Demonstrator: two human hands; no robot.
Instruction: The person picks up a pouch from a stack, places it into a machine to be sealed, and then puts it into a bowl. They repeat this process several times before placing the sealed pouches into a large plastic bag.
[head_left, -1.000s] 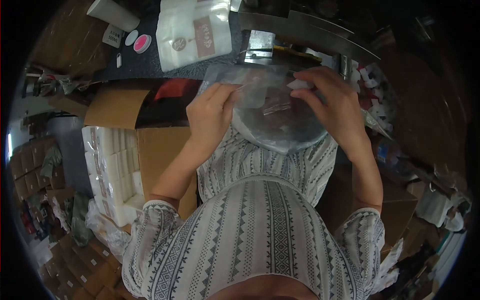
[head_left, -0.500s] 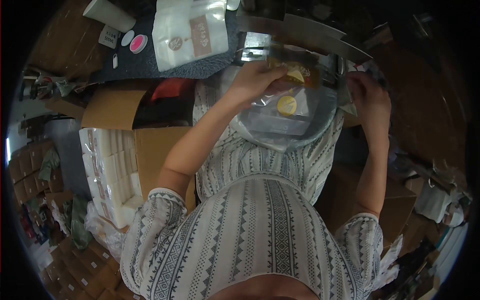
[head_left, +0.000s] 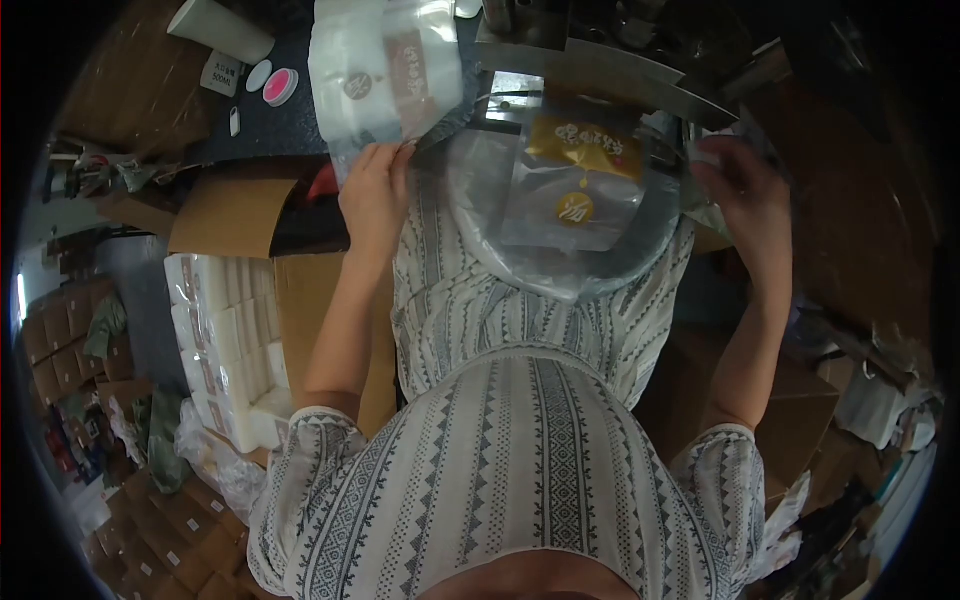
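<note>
My left hand [head_left: 372, 190] is stretched to the left and pinches the lower edge of a white printed pouch [head_left: 385, 65] on top of a stack on the dark mat. A clear pouch with a gold label [head_left: 575, 185] lies in the round clear bowl [head_left: 600, 285] in front of my body, with no hand on it. My right hand [head_left: 745, 195] is off to the right of the bowl, fingers curled at small white packets [head_left: 703, 155]. Motion blur hides whether it holds one.
A metal machine [head_left: 600, 60] stands behind the bowl. On the mat at the far left are a paper cup [head_left: 222, 28] and a pink lid [head_left: 283, 86]. Below the bench sit an open cardboard box [head_left: 320, 300] and wrapped white packs [head_left: 215, 340]. Stacked cartons fill the floor.
My left hand let go of the gold-label pouch, which now lies in the bowl, and moved left to the pouch stack. My right hand stayed at the right after leaving the bowl.
</note>
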